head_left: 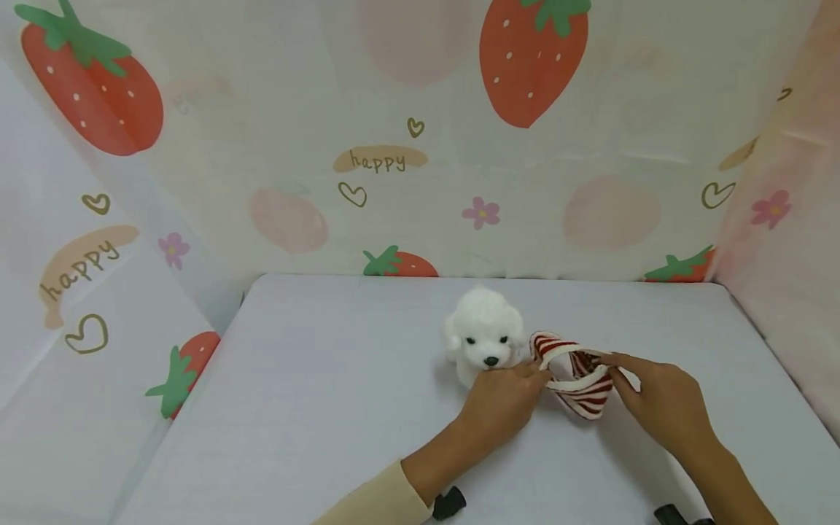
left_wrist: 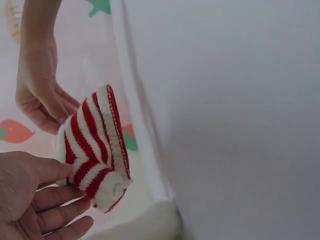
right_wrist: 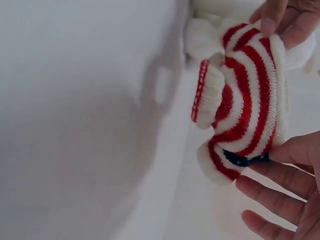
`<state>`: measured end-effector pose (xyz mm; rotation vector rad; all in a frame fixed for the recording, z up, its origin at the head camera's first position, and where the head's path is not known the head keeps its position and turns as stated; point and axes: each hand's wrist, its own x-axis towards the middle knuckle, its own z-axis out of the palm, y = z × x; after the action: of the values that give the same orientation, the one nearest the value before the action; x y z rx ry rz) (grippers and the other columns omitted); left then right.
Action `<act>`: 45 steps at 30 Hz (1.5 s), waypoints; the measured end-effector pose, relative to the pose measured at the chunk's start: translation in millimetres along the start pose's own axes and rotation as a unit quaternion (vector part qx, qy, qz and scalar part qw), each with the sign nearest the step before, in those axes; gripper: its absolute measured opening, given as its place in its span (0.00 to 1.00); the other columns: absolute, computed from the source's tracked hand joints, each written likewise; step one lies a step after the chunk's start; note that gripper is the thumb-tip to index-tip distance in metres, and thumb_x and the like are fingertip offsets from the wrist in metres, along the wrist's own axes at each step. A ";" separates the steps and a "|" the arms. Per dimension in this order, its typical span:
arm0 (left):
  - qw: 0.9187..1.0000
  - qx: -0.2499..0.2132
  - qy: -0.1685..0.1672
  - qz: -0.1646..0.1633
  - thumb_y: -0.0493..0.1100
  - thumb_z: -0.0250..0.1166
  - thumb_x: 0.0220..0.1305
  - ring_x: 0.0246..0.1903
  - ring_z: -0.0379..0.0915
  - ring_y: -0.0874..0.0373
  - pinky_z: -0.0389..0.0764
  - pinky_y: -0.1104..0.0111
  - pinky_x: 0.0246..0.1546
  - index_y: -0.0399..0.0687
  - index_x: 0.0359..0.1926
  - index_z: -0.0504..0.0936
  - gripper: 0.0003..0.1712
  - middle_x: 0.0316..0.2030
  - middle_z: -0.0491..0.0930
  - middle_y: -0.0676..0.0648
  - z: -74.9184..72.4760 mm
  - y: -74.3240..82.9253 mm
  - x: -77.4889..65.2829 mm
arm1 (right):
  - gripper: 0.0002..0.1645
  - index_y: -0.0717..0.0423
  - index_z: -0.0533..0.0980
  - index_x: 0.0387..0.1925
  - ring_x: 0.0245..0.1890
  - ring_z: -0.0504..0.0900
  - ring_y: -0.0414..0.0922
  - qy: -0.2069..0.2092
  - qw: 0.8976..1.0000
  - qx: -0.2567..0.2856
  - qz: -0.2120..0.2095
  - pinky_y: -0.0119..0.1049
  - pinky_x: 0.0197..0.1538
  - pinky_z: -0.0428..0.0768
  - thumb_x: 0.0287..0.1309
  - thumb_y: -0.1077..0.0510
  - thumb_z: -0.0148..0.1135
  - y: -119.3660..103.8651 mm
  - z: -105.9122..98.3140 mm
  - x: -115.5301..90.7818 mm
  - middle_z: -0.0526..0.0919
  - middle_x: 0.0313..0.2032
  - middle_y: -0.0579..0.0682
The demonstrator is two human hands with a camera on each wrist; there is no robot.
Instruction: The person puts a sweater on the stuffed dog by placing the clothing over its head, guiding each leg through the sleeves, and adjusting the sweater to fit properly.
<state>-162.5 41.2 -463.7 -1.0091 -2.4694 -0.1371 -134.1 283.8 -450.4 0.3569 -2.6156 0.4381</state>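
A small knitted sweater [head_left: 587, 401] with red and white stripes is held up off the table, its white-edged opening stretched apart between both hands. My left hand [head_left: 502, 405] pinches one side of that rim, close in front of a white plush dog [head_left: 484, 324]. The opposite side is pinched between thumb and fingers of my right hand [head_left: 669, 405]. In the right wrist view, a navy patch shows on the sweater [right_wrist: 250, 95] near the right fingertips. The plush dog sits upright, facing forward; my left hand hides part of its lower body.
The white-covered table [head_left: 315, 379] spreads beneath, its far edge meeting a strawberry-printed backdrop [head_left: 289, 138]. Printed cloth also hangs on the left and right. Black wrist attachments [head_left: 449, 503] show under the forearms.
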 end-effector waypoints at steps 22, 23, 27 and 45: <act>0.997 -0.016 0.071 0.006 0.47 0.65 0.71 0.62 0.75 0.60 0.77 0.74 0.55 0.50 0.62 0.82 0.21 0.61 0.80 0.48 -91.9 -5.8 -9.2 | 0.19 0.55 0.88 0.43 0.35 0.88 0.58 0.185 0.980 0.028 -0.066 0.55 0.32 0.79 0.45 0.67 0.71 -53.7 -54.9 23.3 0.89 0.42 0.56; 0.997 -0.019 0.078 0.003 0.46 0.65 0.71 0.62 0.75 0.59 0.77 0.73 0.56 0.49 0.62 0.82 0.20 0.61 0.80 0.48 -95.4 -7.2 -10.0 | 0.19 0.55 0.88 0.43 0.35 0.88 0.59 0.191 0.979 0.032 -0.069 0.56 0.32 0.79 0.45 0.67 0.71 -56.9 -56.0 25.1 0.89 0.42 0.56; 0.994 -0.026 0.102 -0.007 0.45 0.64 0.71 0.64 0.74 0.57 0.77 0.68 0.57 0.49 0.61 0.82 0.20 0.62 0.79 0.47 -106.9 -13.8 -13.4 | 0.17 0.57 0.88 0.42 0.37 0.87 0.60 0.208 0.974 0.043 -0.076 0.56 0.35 0.79 0.48 0.67 0.69 -69.1 -59.5 31.4 0.89 0.43 0.56; 0.988 0.005 0.134 -0.074 0.46 0.64 0.70 0.64 0.73 0.53 0.76 0.57 0.61 0.49 0.63 0.82 0.22 0.63 0.78 0.47 -143.0 -46.7 -33.9 | 0.16 0.62 0.87 0.45 0.41 0.87 0.59 0.182 0.973 0.047 -0.137 0.56 0.44 0.82 0.52 0.69 0.69 -119.9 -55.2 66.0 0.88 0.46 0.58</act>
<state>-118.7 -51.5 -348.6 -0.7478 -2.2934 -0.2882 -130.5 182.6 -343.0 0.5990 -2.1565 0.4811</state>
